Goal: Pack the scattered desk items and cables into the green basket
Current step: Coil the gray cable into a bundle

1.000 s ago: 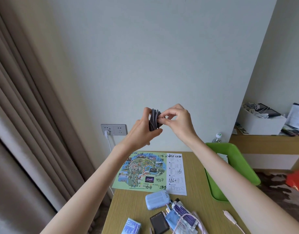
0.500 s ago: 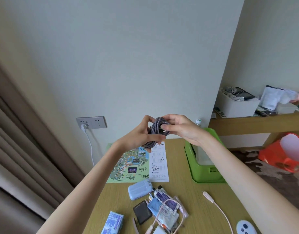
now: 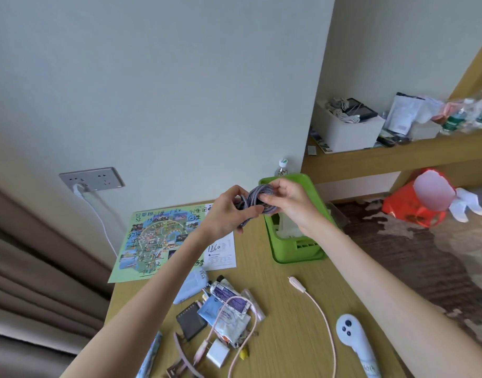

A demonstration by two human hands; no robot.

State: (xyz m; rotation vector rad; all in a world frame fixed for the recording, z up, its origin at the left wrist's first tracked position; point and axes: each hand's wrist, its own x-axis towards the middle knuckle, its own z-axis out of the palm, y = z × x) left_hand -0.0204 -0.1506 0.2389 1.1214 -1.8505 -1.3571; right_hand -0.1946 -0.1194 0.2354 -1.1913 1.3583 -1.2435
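Nearest, along the front of the table [image 3: 283,336], a white handheld remote [image 3: 353,341] lies close to the right edge, where the wood gives way to patterned carpet [image 3: 398,257]. A pink cable [image 3: 320,313] snakes across the bare middle strip, its free plug pointing toward the green basket [image 3: 283,252]. That strip, between the cable and the clutter on the left, is the widest open stretch of wood. The clutter is a loose pile of sachets and tubes [image 3: 229,306], with a dark small box [image 3: 191,321], a white charger [image 3: 217,356] and a pale blue device [image 3: 192,285] touching or just beside it. The left edge of the table runs close beside a curtain [image 3: 30,268].

Further back a colourful map sheet [image 3: 158,238] and a white paper [image 3: 220,253] lie flat near the wall. The green basket stands at the far right corner, near the right edge; something pale lies inside it, partly hidden by the right wrist, and I cannot tell what it is.

Both hands are raised over the far end of the table, at the basket's left rim. The left hand [image 3: 229,211] has its fingers curled round a coiled grey cable [image 3: 257,199], and the right hand [image 3: 289,200] pinches the same coil between thumb and fingers.

Behind, a wall socket [image 3: 91,178] carries a white plug. A shelf [image 3: 398,156] to the right bears a white box [image 3: 349,135] holding cables and a dark flat device.
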